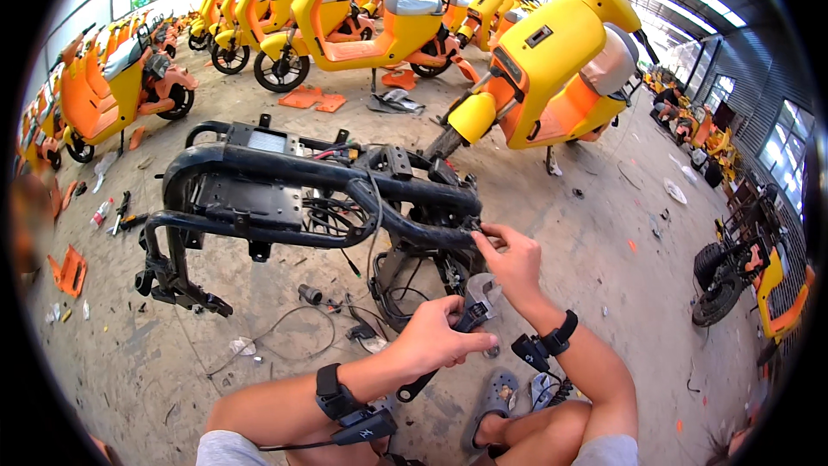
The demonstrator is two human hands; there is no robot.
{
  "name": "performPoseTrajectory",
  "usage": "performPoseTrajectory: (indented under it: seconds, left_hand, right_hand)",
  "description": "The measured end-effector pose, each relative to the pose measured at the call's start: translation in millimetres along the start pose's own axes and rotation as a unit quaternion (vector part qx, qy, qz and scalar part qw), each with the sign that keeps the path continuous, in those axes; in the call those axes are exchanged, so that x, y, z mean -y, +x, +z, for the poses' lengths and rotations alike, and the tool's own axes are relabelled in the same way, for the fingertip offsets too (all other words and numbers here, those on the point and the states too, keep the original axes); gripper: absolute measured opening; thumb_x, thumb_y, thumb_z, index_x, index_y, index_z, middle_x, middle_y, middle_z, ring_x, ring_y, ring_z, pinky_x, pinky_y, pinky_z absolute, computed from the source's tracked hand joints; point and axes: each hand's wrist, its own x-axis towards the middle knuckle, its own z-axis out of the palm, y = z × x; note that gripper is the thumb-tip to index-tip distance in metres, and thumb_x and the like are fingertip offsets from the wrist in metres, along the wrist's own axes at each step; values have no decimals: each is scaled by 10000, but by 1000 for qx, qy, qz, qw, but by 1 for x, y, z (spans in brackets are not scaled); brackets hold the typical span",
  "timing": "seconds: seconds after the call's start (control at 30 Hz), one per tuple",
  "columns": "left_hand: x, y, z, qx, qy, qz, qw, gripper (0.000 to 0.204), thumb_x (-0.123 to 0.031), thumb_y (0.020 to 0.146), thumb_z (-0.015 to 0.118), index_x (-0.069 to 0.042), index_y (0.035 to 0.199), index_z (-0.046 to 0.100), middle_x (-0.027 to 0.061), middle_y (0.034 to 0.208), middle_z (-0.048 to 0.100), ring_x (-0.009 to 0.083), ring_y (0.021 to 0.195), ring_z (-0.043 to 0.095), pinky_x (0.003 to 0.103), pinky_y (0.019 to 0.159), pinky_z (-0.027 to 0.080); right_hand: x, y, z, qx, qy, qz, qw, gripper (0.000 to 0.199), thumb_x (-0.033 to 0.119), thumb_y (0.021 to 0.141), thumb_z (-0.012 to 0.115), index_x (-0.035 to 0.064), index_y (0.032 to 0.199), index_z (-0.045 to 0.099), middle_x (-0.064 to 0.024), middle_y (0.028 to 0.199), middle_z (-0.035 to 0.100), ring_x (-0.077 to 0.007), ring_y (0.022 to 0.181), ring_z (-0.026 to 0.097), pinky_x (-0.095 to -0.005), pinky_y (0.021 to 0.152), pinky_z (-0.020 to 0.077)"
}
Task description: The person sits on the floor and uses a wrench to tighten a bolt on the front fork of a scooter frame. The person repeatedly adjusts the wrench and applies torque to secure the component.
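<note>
Two bare hands work at a stripped black scooter frame [293, 185] lying on its side on the concrete floor [595, 233]. No container shows within reach. Left hand [431, 336] is closed around the black handle of an adjustable wrench [470, 311], whose silver head rises just above the fist. Right hand [513, 263], just above the wrench head, pinches a small fitting at the frame's tube end; the part itself is too small to identify. Loose black cables [345, 216] hang inside the frame, left of both hands. Yellow-and-orange scooters [543, 69] stand well beyond.
</note>
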Motion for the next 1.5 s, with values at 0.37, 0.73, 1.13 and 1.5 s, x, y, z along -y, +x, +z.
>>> performPoseTrajectory:
  seconds: [0.37, 0.73, 1.13, 1.5]
  left_hand:
    - [2, 0, 2, -4, 0, -1, 1000, 324, -159, 771, 804, -12, 928, 562, 16, 705, 608, 61, 513, 502, 217, 443, 373]
    - [5, 5, -3, 7, 5, -7, 1000, 340, -187, 784, 796, -12, 950, 556, 7, 691, 596, 57, 504, 491, 204, 428, 366]
    - [16, 8, -4, 14, -3, 13, 1000, 443, -197, 781, 797, 38, 1036, 521, 28, 727, 587, 71, 538, 510, 232, 447, 389]
    - [9, 6, -6, 0, -18, -15, 1000, 310, -161, 785, 794, -20, 950, 572, 9, 684, 600, 69, 524, 517, 217, 467, 406]
  right_hand:
    - [-7, 4, 3, -28, -67, -201, 977, 160, 121, 771, 729, 28, 897, 698, -122, 808, 692, -269, 701, 677, -354, 602, 534]
    - [-2, 11, -4, -14, -178, -339, 924, 171, 78, 752, 716, 17, 906, 677, -69, 766, 649, -222, 645, 637, -327, 560, 514]
    - [-2, 0, 2, 1, 14, -25, 1000, 200, 162, 778, 747, 1, 871, 673, -132, 748, 681, -247, 691, 680, -338, 650, 522]
    - [0, 9, 5, 61, -129, -63, 988, 300, 318, 885, 631, 28, 808, 640, -198, 710, 634, -383, 660, 628, -461, 574, 476]
